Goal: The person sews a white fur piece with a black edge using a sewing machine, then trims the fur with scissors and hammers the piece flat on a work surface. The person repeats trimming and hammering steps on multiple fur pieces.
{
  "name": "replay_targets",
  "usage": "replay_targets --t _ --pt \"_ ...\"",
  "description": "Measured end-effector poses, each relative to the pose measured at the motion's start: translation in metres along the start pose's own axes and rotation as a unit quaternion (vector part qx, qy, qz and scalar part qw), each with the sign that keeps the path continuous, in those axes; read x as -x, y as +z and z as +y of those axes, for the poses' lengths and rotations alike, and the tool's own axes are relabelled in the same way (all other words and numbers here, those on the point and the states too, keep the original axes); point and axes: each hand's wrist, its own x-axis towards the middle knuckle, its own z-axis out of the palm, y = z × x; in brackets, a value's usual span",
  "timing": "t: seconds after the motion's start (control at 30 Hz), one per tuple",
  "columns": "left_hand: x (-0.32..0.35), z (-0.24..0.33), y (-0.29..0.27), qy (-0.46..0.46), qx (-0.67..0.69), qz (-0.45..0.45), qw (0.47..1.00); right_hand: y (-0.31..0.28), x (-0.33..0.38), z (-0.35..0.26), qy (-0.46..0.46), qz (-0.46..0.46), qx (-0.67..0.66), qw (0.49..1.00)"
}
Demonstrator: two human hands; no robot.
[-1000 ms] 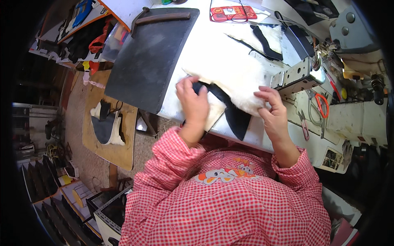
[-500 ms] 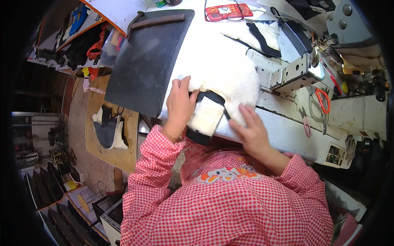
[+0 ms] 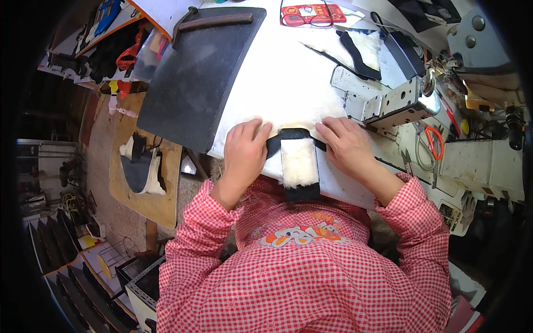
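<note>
In front of me at the table's near edge lies a white fleece-lined piece [image 3: 298, 161] with black backing. Its narrow fleece tongue points toward me and hangs past the edge, with a black strip at its end. A wider white fleece part spreads away across the white table, and its outline is hard to make out. My left hand [image 3: 246, 149] grips the piece at its left black corner, fingers bent over the fleece. At the right corner my right hand [image 3: 348, 145] does the same. Both thumbs are partly hidden.
A black mat [image 3: 197, 77] with a hammer [image 3: 216, 22] on it lies at left. Red-framed glasses [image 3: 305, 21] and another fleece piece [image 3: 360, 53] are farther back. At right stand a sewing machine [image 3: 402, 102] and orange-handled scissors [image 3: 436, 141]. A wooden board [image 3: 166, 205] sits lower left.
The fleece piece has turned so its tongue points straight toward me. My right hand has moved up to its right corner, and my left hand has shifted slightly down and to the right.
</note>
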Motion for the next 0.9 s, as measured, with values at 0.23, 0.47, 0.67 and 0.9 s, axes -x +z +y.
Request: replay_targets --t 0.23,0.47,0.67,0.9 --pt "-0.019 -0.008 -0.018 0.046 -0.001 -0.162 0.986 -0.001 -0.002 0.004 -0.045 -0.058 0.042 0.996" --pt "-0.024 -0.002 -0.015 0.074 -0.057 -0.160 0.983 0.007 -0.008 -0.001 -0.085 -0.037 0.142 0.986" --pt "-0.010 0.001 -0.017 0.084 -0.072 -0.051 0.993 -0.001 0.005 0.004 -0.099 0.025 0.111 0.989" --pt "0.009 0.013 -0.001 0.023 -0.026 -0.003 0.999 0.003 0.023 -0.002 -0.049 0.049 0.102 0.992"
